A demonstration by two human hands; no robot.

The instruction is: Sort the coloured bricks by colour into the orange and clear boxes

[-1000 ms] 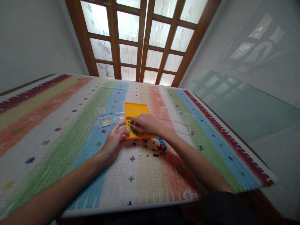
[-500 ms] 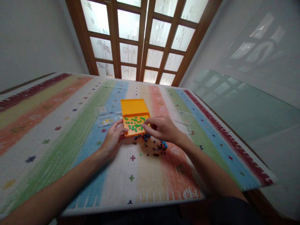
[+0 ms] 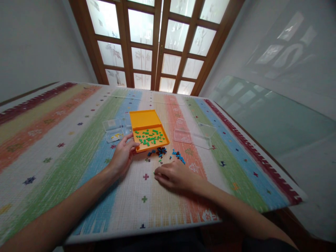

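Observation:
My left hand (image 3: 124, 153) grips the near left corner of an open orange plastic case (image 3: 165, 139), thumb on the rim. Many small green bricks (image 3: 151, 139) are spread in the case's shallow near half; its lid (image 3: 143, 119) leans back behind. My right hand (image 3: 174, 175) is down on the tablecloth in front of the case, fingers pinched together. A tiny green brick (image 3: 154, 172) shows at its fingertips. Dark and blue bricks (image 3: 161, 151) lie along the case's front edge, and more blue bricks (image 3: 179, 156) lie just beyond my right hand, which hides part of the cloth.
Left of the case, a clear lidded box (image 3: 112, 136) holds yellow and white pieces. Two clear open boxes (image 3: 183, 136) (image 3: 202, 140) stand on the right. A striped cloth (image 3: 147, 213) covers the table; glazed wooden doors (image 3: 157, 49) rise behind it.
My right hand has moved from over the green bricks in the case down and toward me, onto the tablecloth at the loose pieces. My left hand keeps hold of the case.

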